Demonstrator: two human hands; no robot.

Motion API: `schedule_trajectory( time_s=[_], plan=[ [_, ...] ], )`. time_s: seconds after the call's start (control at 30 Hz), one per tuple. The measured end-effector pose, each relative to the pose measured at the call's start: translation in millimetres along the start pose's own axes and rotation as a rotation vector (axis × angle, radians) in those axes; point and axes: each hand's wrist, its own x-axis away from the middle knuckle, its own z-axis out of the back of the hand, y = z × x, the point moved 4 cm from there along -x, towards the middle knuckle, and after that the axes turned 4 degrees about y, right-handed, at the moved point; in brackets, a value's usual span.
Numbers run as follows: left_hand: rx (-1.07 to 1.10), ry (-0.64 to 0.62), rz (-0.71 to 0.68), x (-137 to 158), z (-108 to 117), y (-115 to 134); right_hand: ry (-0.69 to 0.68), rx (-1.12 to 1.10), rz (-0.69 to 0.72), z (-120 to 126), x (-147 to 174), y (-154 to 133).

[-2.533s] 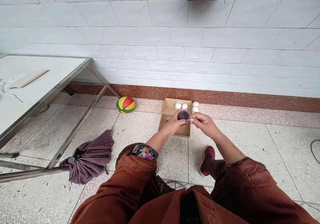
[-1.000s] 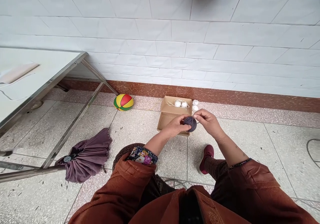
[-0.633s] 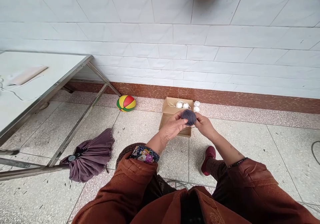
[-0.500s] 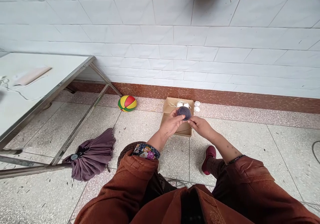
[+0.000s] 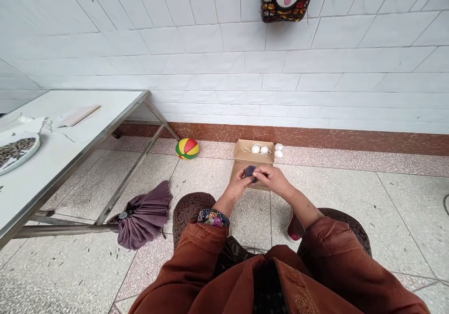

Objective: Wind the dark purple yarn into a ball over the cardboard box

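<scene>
One dark yarn ball (image 5: 249,170), appearing over the open cardboard box (image 5: 244,156). Left hand (image 5: 238,183): is gripping the ball. Right hand (image 5: 274,179): is pinching at its edge, any strand not discernible. Step, presumably: winding yarn. Next move: probably calling for steady left support, light right-hand tension.

Bright, diffuse light. Wall tiles (image 5: 210,62) and tabletop (image 5: 66,150) run near white, detail washed pale. Soft shadow below the wall basket (image 5: 286,15); floor (image 5: 87,183) dims under the tabletop. Strong wide-angle stretch toward upper corners. Dark yarn ball (image 5: 249,171) small, fine detail poorly resolved.
</scene>
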Motion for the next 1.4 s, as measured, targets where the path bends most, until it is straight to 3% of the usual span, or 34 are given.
schedule_trajectory(
  time_s=[0.17, 0.37, 0.57, 0.77, 1.0, 1.13, 1.23, 1.3, 1.4],
  plan=[
    [0.004, -0.166, 0.009, 39.3, -10.7, 0.5, 0.052, -0.123, -0.091, 2.0, 2.9, 2.1],
    [0.203, -0.209, 0.045, 68.0, -25.1, -3.1, 0.3, -0.232, -0.274, -25.2, 61.9, 16.1],
    [0.167, -0.066, 0.02, 75.4, -29.2, -3.8, 0.172, -0.017, -0.179, -34.3, 104.1, 8.0],
    [-0.046, 0.132, -0.224, 85.6, -20.4, 5.7, -0.019, 0.1, 0.046, -20.6, 119.1, -34.1],
    [-0.298, -0.089, -0.283, 96.1, -35.4, 9.5, 0.087, 0.059, 0.129, 21.3, 108.7, -82.2],
    [-0.28, -0.294, -0.234, 110.0, -50.5, 9.2, 0.206, 0.016, 0.104, 40.4, 100.2, -76.1],
    [-0.207, -0.429, -0.217, 124.6, -60.7, 12.2, 0.301, -0.066, -0.02, 42.9, 101.0, -60.0],
    [-0.132, -0.439, -0.218, 130.7, -64.4, 15.6, 0.335, -0.118, -0.107, 37.4, 105.4, -48.7],
    [0.008, -0.336, -0.204, 127.6, -65.2, 20.3, 0.321, -0.119, -0.159, 20.9, 117.6, -35.7]
  ],
)
